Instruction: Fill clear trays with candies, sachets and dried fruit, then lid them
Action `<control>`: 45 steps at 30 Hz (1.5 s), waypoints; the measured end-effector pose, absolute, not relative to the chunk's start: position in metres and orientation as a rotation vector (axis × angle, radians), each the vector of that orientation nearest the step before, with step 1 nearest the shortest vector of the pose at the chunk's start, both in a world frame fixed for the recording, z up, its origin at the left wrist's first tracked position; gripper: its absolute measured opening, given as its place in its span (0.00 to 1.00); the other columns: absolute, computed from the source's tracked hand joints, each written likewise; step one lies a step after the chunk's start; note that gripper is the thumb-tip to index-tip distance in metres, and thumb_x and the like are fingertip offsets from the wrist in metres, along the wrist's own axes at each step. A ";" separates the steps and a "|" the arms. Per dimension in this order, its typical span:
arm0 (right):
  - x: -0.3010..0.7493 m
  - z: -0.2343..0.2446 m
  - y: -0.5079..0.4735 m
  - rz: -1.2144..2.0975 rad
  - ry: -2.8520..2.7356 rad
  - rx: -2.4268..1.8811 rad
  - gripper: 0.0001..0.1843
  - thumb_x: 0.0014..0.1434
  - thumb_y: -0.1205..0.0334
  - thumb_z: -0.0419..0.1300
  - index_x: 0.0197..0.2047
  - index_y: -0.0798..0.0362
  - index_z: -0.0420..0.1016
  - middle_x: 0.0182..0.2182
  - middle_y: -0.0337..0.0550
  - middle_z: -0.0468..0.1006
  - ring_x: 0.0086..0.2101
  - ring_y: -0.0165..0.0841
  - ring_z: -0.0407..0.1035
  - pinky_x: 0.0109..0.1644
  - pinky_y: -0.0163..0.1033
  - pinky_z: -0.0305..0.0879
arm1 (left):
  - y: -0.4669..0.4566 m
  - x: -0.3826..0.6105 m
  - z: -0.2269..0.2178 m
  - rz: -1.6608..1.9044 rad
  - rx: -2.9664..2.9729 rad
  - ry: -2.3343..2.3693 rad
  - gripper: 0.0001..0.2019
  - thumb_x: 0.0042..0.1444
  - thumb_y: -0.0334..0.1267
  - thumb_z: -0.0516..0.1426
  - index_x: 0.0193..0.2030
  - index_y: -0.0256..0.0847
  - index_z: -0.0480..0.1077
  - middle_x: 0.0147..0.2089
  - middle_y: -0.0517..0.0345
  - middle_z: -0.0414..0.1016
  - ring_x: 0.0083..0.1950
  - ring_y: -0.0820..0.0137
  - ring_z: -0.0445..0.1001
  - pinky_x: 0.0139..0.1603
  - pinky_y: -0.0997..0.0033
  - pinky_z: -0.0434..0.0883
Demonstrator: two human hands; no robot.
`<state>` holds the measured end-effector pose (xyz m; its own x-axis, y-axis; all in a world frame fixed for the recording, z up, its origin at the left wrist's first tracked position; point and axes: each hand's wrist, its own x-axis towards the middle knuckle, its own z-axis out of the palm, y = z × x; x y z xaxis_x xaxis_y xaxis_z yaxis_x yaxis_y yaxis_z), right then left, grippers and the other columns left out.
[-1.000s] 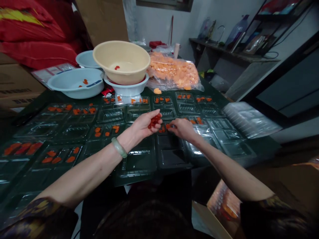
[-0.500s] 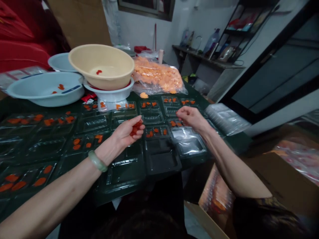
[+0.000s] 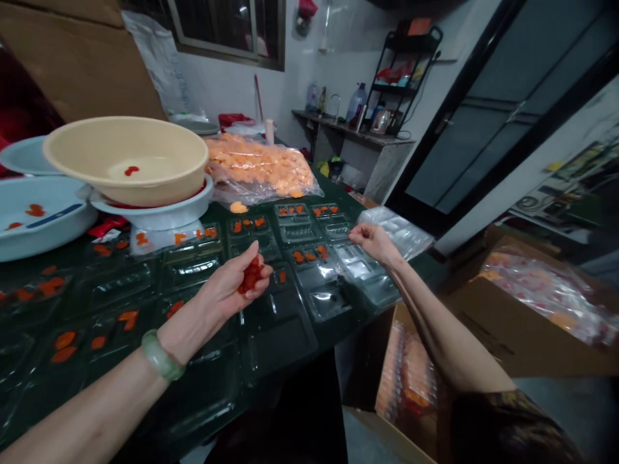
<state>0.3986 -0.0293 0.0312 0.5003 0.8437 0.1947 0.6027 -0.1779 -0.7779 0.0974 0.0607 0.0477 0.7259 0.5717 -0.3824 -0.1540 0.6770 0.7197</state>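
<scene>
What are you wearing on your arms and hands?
Your arms are bare, and there are no gloves on the left hand or the right hand. A smooth, pale green bangle circles the left wrist. The right arm comes out of a dark sleeve with a faint gold-brown pattern.

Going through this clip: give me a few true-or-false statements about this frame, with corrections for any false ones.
1. The left hand cradles a clump of red-orange pieces. True.
2. A pale green bangle is on the right wrist. False: it is on the left wrist.
3. The right hand is next to a stack of clear plastic trays. True.
4. The cream basin holds nothing. False: a red-orange piece lies inside it.
5. A plastic bag of pale orange pieces lies beyond the basin. True.
</scene>
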 end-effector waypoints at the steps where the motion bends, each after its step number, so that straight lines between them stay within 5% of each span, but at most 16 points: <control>1: 0.404 0.031 -0.031 0.332 -1.208 -1.928 0.10 0.45 0.56 0.57 0.24 0.55 0.67 0.21 0.37 0.68 0.23 0.27 0.60 0.28 0.33 0.57 | 0.059 0.103 0.049 0.431 0.725 0.643 0.17 0.58 0.46 0.53 0.24 0.37 0.61 0.21 0.59 0.61 0.16 0.79 0.58 0.10 0.84 0.51; 8: 0.415 0.012 -0.031 0.403 -1.287 -2.115 0.07 0.46 0.60 0.59 0.24 0.55 0.74 0.18 0.36 0.69 0.22 0.28 0.62 0.27 0.32 0.57 | 0.053 0.143 0.040 0.386 0.744 0.676 0.11 0.56 0.40 0.56 0.28 0.35 0.64 0.23 0.57 0.65 0.17 0.80 0.60 0.11 0.86 0.51; 16: 0.403 0.002 -0.009 0.164 -1.075 -2.140 0.18 0.58 0.47 0.48 0.29 0.52 0.67 0.23 0.41 0.70 0.27 0.32 0.64 0.32 0.35 0.56 | 0.049 0.179 0.039 0.325 0.708 0.723 0.11 0.58 0.38 0.53 0.29 0.32 0.66 0.24 0.55 0.66 0.17 0.79 0.61 0.11 0.84 0.51; 22: 0.386 0.006 -0.019 0.393 -0.896 -1.804 0.16 0.60 0.54 0.47 0.28 0.53 0.67 0.25 0.39 0.70 0.30 0.31 0.65 0.38 0.36 0.58 | 0.043 0.190 0.045 0.327 0.748 0.727 0.06 0.55 0.30 0.50 0.35 0.32 0.67 0.27 0.55 0.67 0.20 0.78 0.63 0.13 0.83 0.49; 25: 0.358 0.024 -0.037 0.832 -0.421 -1.337 0.17 0.61 0.49 0.47 0.34 0.52 0.68 0.28 0.39 0.72 0.30 0.32 0.66 0.36 0.36 0.60 | 0.034 0.199 0.042 0.348 1.062 0.639 0.05 0.53 0.31 0.52 0.35 0.34 0.68 0.26 0.59 0.67 0.19 0.80 0.59 0.14 0.81 0.47; 28: 0.319 0.040 -0.048 1.282 -0.045 -0.976 0.20 0.64 0.49 0.42 0.34 0.52 0.68 0.25 0.38 0.71 0.27 0.32 0.67 0.33 0.38 0.62 | 0.024 0.207 0.040 0.426 1.750 0.517 0.06 0.52 0.34 0.54 0.35 0.37 0.71 0.27 0.59 0.69 0.23 0.75 0.64 0.21 0.76 0.57; 34: 0.287 0.041 -0.038 1.405 0.246 -0.655 0.18 0.64 0.57 0.42 0.30 0.53 0.67 0.19 0.37 0.70 0.22 0.30 0.66 0.29 0.35 0.63 | 0.012 0.211 0.053 0.404 2.450 0.683 0.13 0.58 0.42 0.50 0.45 0.43 0.71 0.37 0.53 0.76 0.36 0.63 0.73 0.36 0.67 0.64; 38: 0.291 0.038 -0.034 1.441 0.217 -0.616 0.16 0.62 0.63 0.43 0.25 0.54 0.64 0.18 0.37 0.69 0.20 0.28 0.64 0.25 0.32 0.62 | 0.008 0.216 0.059 0.555 2.436 0.675 0.10 0.57 0.37 0.50 0.39 0.41 0.71 0.35 0.53 0.75 0.36 0.64 0.72 0.37 0.67 0.64; 41: 0.309 0.038 -0.039 1.386 0.013 -0.831 0.09 0.58 0.72 0.47 0.29 0.55 0.65 0.19 0.37 0.70 0.20 0.26 0.63 0.21 0.30 0.57 | 0.012 0.217 0.066 0.709 1.963 0.599 0.06 0.54 0.33 0.51 0.32 0.39 0.68 0.27 0.58 0.70 0.28 0.72 0.68 0.29 0.73 0.63; 45: 0.360 0.033 -0.047 0.876 -0.463 -1.416 0.09 0.57 0.70 0.50 0.42 0.55 0.63 0.22 0.35 0.72 0.16 0.24 0.54 0.17 0.28 0.45 | 0.029 0.205 0.079 0.592 1.331 0.653 0.02 0.52 0.33 0.53 0.31 0.38 0.65 0.21 0.64 0.61 0.15 0.80 0.53 0.14 0.80 0.46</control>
<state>0.3598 -0.0467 0.0334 0.6196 0.7545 -0.2161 -0.2470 -0.0740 -0.9662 0.2046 0.0295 0.0792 0.6870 0.7209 -0.0918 -0.0208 0.1458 0.9891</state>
